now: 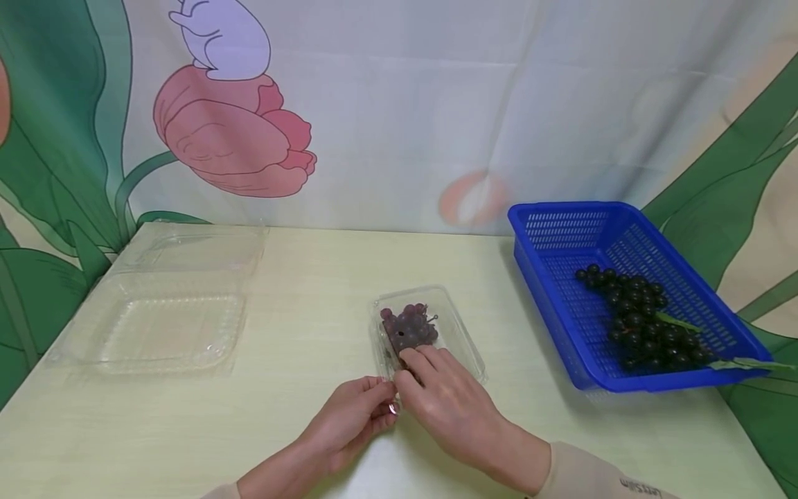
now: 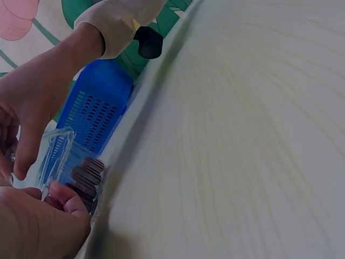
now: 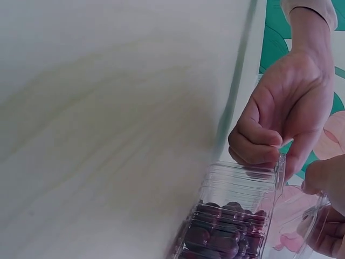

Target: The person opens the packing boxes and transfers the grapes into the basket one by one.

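A small clear plastic clamshell container (image 1: 465, 334) sits mid-table with dark red grapes (image 1: 411, 327) inside. At its near end my left hand (image 1: 355, 419) pinches the rim between thumb and fingers; the right wrist view shows this hand (image 3: 294, 105) from the palm side. My right hand (image 1: 451, 409) reaches over the near right part of the container, its fingers bent. Clear plastic, seemingly the lid (image 2: 60, 141), stands between the thumb and fingers of that hand (image 2: 35, 100) in the left wrist view. Its fingertips are partly hidden in the head view.
A larger clear plastic container (image 1: 168, 333) lies opened at the table's left, its lid toward the back. On the right stands a blue perforated basket (image 1: 548, 305) with dark grapes (image 1: 642, 326) and a green leafy stem over its rim. A printed curtain (image 1: 386, 138) hangs behind.
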Tool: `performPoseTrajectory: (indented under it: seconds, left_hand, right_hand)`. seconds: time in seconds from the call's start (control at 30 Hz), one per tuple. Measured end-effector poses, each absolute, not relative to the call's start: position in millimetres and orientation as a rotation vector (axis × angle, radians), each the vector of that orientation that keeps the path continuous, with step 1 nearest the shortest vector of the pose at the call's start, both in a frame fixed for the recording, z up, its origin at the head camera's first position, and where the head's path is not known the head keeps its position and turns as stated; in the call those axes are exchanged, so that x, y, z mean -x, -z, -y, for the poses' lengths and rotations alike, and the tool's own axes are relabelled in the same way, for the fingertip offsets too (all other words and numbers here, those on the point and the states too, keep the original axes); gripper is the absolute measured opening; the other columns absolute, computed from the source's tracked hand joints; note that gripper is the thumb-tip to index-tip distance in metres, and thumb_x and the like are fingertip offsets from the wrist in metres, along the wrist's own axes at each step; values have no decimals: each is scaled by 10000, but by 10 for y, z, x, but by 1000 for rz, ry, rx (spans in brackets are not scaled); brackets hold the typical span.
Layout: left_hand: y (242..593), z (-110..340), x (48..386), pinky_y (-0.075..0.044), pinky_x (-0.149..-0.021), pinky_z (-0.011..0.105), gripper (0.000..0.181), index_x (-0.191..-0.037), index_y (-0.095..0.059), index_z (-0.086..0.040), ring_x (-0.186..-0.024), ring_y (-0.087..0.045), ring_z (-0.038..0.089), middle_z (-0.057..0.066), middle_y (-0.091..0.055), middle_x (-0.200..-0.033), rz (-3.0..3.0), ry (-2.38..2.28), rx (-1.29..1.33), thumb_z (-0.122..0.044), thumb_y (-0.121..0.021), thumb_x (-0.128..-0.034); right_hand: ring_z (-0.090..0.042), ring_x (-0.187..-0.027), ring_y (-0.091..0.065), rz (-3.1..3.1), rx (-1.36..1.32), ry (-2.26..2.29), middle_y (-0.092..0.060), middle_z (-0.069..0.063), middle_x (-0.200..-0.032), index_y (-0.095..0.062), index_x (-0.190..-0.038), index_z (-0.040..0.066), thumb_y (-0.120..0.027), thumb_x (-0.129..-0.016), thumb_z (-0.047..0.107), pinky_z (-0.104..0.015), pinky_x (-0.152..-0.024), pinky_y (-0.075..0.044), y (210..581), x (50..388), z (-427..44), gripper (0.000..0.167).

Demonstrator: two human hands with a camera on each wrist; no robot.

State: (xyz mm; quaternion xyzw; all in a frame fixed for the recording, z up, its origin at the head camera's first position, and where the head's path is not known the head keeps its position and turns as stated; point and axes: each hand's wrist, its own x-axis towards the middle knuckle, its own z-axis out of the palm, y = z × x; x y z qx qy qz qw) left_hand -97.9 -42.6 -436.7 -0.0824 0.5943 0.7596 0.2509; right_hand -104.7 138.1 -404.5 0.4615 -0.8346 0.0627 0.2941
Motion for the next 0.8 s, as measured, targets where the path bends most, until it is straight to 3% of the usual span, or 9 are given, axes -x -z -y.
performPoseTrajectory:
  seconds: [0.17,0.43,0.8]
  left_hand:
    - [4342,425,1044,-520,-660,214,188,-958,-594,4,-723,-565,129,54,-590,-819,-1703,-2022,291,-159,-566,-1047]
    - [4320,454,1199,-505,-630,199,182,-1103,-587,55,-734,-565,123,60,-601,-842,-1727,-2084,332,-107,-619,-1028]
    - [4310,450,1278,-512,-634,212,243,-1137,-587,53,-753,-566,135,72,-609,-899,-1777,-2137,365,-154,-654,-1029]
  right_hand:
    - [-291,-969,-624,2231,-1223,-234,-677,-150,-1084,-640,-929,30,-706,-814,-22,-356,-816,-551,4045,1071,-1368,143]
    - [-274,-980,-639,2208,-1218,-244,-693,-137,-1079,-641,-899,35,-781,-770,37,-348,-832,-560,4055,1100,-1373,190]
    - [-249,-944,-634,2180,-1240,-296,-693,-113,-1036,-583,-790,67,-686,-783,8,-326,-776,-552,4042,1115,-1405,119]
